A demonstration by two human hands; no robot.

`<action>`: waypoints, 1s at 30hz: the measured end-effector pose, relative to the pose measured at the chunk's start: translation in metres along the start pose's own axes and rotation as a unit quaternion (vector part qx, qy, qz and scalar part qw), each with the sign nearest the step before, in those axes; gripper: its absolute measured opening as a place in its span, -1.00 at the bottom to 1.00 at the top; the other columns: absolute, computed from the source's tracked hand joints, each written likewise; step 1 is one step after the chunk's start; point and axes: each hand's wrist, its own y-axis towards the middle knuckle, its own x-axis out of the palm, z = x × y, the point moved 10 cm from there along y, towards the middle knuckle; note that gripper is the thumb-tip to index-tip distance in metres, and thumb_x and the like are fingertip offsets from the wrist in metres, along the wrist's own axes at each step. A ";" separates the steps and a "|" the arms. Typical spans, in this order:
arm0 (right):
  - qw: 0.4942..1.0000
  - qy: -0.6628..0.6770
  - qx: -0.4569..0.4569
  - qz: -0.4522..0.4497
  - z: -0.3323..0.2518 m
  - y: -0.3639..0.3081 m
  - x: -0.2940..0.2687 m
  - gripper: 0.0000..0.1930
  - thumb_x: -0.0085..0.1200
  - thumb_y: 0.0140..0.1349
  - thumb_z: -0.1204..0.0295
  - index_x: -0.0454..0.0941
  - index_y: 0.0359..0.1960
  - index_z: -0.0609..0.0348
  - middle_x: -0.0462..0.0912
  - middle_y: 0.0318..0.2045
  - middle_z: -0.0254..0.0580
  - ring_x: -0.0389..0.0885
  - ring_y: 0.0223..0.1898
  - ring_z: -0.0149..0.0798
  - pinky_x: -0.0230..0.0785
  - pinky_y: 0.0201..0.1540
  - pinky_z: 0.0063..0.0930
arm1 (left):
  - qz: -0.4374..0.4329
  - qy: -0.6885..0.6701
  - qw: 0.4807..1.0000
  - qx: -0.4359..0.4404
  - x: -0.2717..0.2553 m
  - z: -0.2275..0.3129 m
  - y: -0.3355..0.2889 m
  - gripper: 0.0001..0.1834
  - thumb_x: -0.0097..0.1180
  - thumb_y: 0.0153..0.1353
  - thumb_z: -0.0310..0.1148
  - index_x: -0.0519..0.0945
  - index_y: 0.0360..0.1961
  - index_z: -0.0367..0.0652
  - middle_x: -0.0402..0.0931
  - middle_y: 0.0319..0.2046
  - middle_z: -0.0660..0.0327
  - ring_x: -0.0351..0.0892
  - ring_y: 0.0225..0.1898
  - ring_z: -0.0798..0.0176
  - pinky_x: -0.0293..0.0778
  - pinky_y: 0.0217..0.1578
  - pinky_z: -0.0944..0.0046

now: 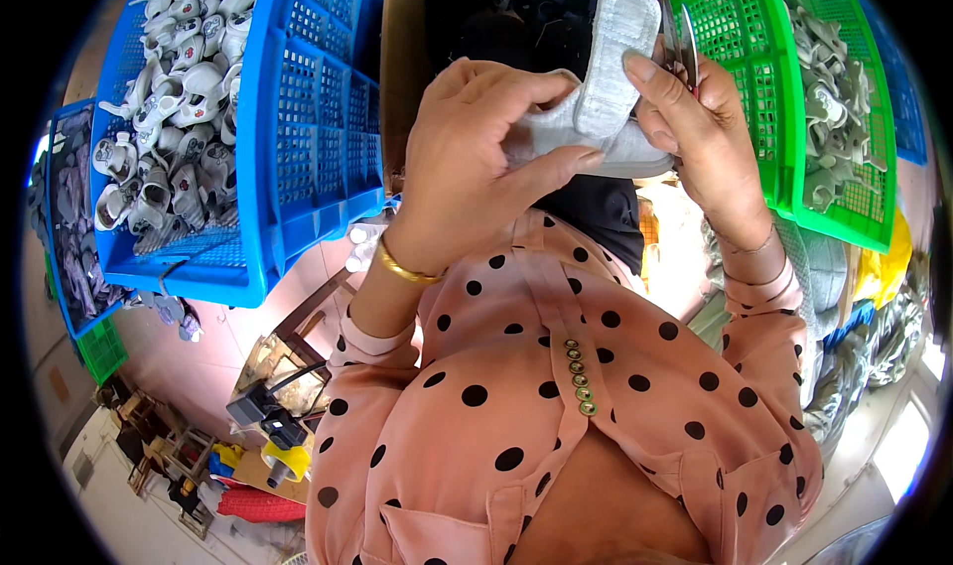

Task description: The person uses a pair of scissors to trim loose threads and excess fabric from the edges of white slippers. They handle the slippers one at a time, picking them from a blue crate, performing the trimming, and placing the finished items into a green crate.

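Note:
A small light-grey shoe (635,153) is held up in front of my chest, its broad stitched strap (617,64) standing upright. My left hand (476,153) grips it from the left, thumb along the near side and fingers over the far side. On the right, my right hand (710,133) has its thumb against the strap's edge. That same hand is closed round a pair of scissors (688,44), whose metal blades point away beside the strap. The scissors' handles are mostly hidden by the fingers.
Left stands a blue plastic crate (253,178) filled with small white shoes (184,88). A green crate (789,98) at right holds more pale shoes (829,103). Between them, a cardboard box (395,98) contains dark scraps (476,19). A yellow bag (884,267) lies below the green crate.

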 end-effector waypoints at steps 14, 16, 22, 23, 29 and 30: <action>0.997 0.055 -0.037 0.042 0.010 0.002 -0.002 -0.81 0.03 0.37 0.38 0.40 -0.42 0.14 0.27 -0.71 -0.50 0.13 -0.65 -0.63 -0.04 -0.60 -0.65 | -0.017 -0.019 1.000 -0.017 0.001 -0.002 0.000 -0.70 0.40 -0.02 -0.48 0.67 -0.21 -0.24 0.46 -0.45 0.29 0.41 -0.46 0.46 0.26 -0.55 0.46; 0.994 0.091 -0.049 0.042 0.005 0.001 -0.009 -0.84 -0.01 0.37 0.39 0.43 -0.37 0.18 0.28 -0.70 -0.50 0.13 -0.66 -0.63 -0.07 -0.61 -0.66 | 0.040 0.061 0.996 0.043 -0.006 0.004 -0.001 -0.75 0.37 -0.09 -0.42 0.69 -0.30 -0.12 0.42 -0.55 0.35 0.41 -0.51 0.33 0.23 -0.50 0.29; 0.993 0.044 -0.025 0.109 0.015 -0.001 -0.041 -0.45 -0.33 0.49 0.03 0.56 -0.18 0.31 0.32 -0.73 -0.56 0.12 -0.71 -0.71 -0.13 -0.67 -0.70 | 0.129 0.350 0.890 0.263 0.003 0.036 -0.018 -0.63 0.19 -0.08 -0.39 0.68 -0.14 -0.08 0.36 -0.49 0.43 0.36 -0.49 0.38 0.18 -0.43 0.33; 0.997 0.008 -0.005 0.083 0.017 -0.004 -0.037 -0.44 -0.26 0.45 -0.02 0.57 -0.21 0.29 0.44 -0.65 -0.51 0.18 -0.68 -0.70 -0.10 -0.65 -0.72 | 0.141 0.367 0.877 0.276 0.005 0.037 -0.022 -0.62 0.16 -0.06 -0.39 0.68 -0.12 -0.09 0.35 -0.50 0.43 0.35 -0.49 0.38 0.17 -0.43 0.33; 0.993 -0.008 0.057 -0.107 0.007 -0.024 -0.006 -0.58 0.04 0.32 0.09 0.55 -0.24 0.31 0.62 -0.51 -0.29 0.48 -0.48 -0.58 0.25 -0.44 -0.71 | 0.169 0.413 0.850 0.280 0.007 0.032 -0.032 -0.63 0.14 0.01 -0.35 0.70 -0.09 -0.06 0.42 -0.41 0.48 0.37 -0.42 0.39 0.21 -0.39 0.34; 0.997 -0.004 0.023 -0.071 0.007 -0.022 -0.007 -0.71 0.10 0.30 0.26 0.54 -0.23 0.31 0.64 -0.49 -0.28 0.40 -0.55 -0.64 0.14 -0.52 -0.76 | 0.174 0.415 0.849 0.277 0.007 0.031 -0.033 -0.63 0.15 0.01 -0.34 0.70 -0.09 -0.05 0.42 -0.40 0.48 0.38 -0.40 0.39 0.22 -0.38 0.34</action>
